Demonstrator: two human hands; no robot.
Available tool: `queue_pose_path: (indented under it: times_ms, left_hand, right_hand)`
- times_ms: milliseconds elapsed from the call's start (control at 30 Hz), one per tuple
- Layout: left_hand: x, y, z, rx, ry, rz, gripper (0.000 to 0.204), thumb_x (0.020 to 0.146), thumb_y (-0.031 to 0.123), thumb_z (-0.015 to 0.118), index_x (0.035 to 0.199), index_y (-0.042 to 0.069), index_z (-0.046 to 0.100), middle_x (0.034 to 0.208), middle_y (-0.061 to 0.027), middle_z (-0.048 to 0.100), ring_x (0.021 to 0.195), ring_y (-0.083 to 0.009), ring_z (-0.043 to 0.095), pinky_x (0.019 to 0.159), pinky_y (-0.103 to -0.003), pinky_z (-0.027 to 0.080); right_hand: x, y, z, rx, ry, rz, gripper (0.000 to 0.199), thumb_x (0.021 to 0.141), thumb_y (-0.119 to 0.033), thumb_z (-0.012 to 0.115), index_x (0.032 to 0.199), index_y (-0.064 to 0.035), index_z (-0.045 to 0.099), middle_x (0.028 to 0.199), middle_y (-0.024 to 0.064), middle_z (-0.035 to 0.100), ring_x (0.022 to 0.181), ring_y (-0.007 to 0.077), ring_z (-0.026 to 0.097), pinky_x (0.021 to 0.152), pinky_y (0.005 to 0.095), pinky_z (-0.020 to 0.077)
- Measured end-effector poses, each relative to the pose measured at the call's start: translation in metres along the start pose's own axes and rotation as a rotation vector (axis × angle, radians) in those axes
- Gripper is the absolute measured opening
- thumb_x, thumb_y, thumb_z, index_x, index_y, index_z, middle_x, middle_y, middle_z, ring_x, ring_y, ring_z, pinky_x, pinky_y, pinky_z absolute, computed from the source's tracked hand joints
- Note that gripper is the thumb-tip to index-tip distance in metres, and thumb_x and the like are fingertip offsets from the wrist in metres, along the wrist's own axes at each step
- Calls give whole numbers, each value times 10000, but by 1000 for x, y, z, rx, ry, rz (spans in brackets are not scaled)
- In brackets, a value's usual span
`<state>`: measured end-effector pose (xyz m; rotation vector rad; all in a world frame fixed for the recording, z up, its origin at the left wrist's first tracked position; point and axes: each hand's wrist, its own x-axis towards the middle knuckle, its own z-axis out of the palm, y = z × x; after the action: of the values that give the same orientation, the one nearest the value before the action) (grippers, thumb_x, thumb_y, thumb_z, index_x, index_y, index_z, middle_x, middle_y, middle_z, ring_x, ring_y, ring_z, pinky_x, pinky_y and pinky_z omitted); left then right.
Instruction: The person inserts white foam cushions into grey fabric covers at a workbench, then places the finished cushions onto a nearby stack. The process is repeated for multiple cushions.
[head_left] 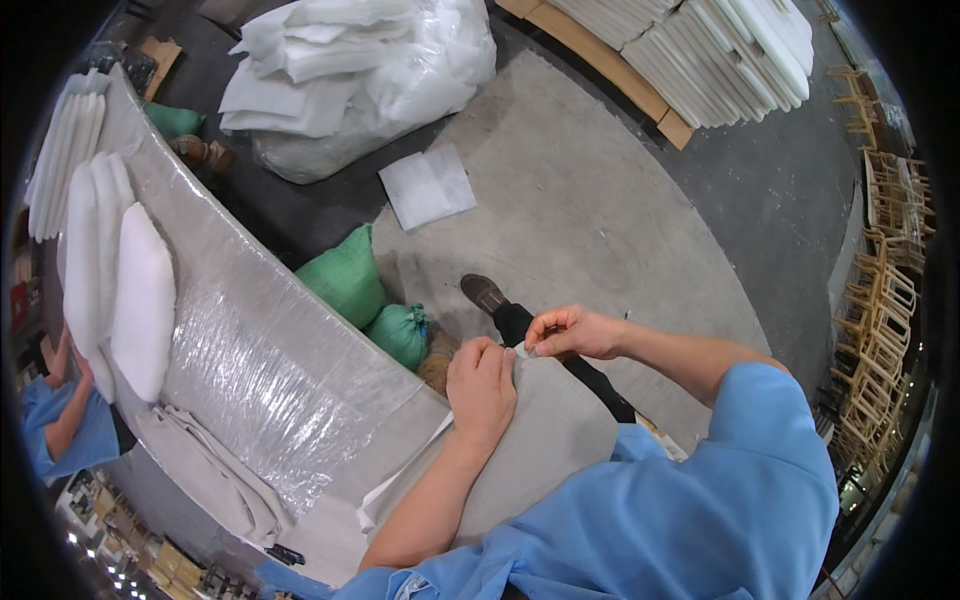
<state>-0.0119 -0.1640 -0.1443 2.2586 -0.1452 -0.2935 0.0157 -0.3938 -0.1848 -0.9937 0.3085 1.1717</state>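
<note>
Left hand [481,385]: lies flat, palm down, on the grey fabric cushion cover [545,440], fingers curled over its upper corner; grip pressing rather than clamped around anything. Right hand [572,331]: thumb and forefinger pinched tight on the same corner, where a bit of white filling [524,350] shows at the seam. The cover rests at the near edge of the long grey worktop wrapped in clear plastic film [265,360] (against the person's body). White foam pads [120,280] lie at the worktop's far left. Two green sacks [365,295] stand on the floor beside it.
</note>
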Motion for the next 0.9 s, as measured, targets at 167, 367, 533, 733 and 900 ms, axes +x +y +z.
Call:
queue_pose_path:
  times_ms: [167,367,533,733,900]
  left_hand:
    - [-8,4,-5,57,109,167,140,873,115,782,890,36,667,1030,-103,615,979,-316,604,847,-438,465]
    - [-15,6,-11,-8,150,251,132,856,69,788,879,33,663,1015,-116,603,967,-314,593,852,-431,467]
    - [-10,-10,-15,-277,-142,-149,138,927,128,745,960,2,699,1068,-136,618,1009,-286,614,878,-378,489]
    - [4,-15,-28,-236,-573,-247,224,968,188,710,1100,6,711,1157,-142,633,1024,-272,643,904,-362,510]
    - [7,-11,-12,-194,-418,43,191,997,188,666,1040,2,653,1066,-173,630,969,-351,642,847,-422,514]
  right_hand:
    - [-4,-23,-2,-261,-83,5,168,966,-179,781,1089,-69,749,896,-31,631,803,80,598,685,260,496]
    - [7,-34,2,-626,-144,-211,158,929,-157,785,1047,-56,759,981,8,652,878,146,624,754,316,509]
    - [-5,-33,28,-727,65,-365,128,908,-145,784,969,-34,766,946,38,668,953,190,635,829,354,509]
    - [0,-15,9,-666,-35,-287,137,956,-157,745,936,-22,736,942,34,712,912,149,640,817,332,510]
    - [1,10,19,-486,202,-235,109,962,-148,741,936,-43,734,846,9,714,789,103,616,732,303,501]
